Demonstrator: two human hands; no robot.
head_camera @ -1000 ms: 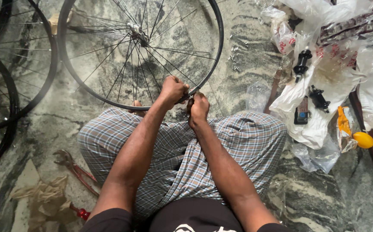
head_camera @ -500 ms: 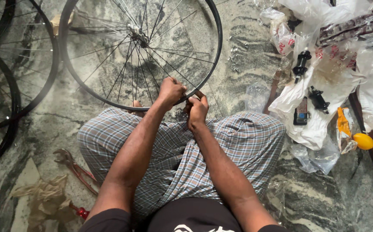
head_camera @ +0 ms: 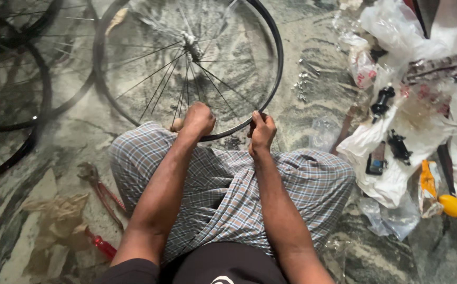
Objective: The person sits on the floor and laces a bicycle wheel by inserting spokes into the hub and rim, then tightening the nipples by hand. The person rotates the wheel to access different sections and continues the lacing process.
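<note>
The right hand (head_camera: 262, 131) has its grip closed on the lower rim of the bicycle wheel (head_camera: 270, 63), thumb over the top edge. The left hand (head_camera: 198, 118) is curled into a fist at the spokes (head_camera: 160, 92) just inside the rim; what its grip encloses cannot be made out. The wheel lies on the marble floor (head_camera: 65, 152) in front of the checked-cloth knees (head_camera: 223, 184), its top cut off by the frame. More rims (head_camera: 44, 89) at the left are partly cropped. Pliers (head_camera: 99, 186) and a red-handled tool (head_camera: 101, 244) lie beside the left knee. Plastic bags (head_camera: 391, 152) with small black parts (head_camera: 382, 102), indistinct, sit at the right.
</note>
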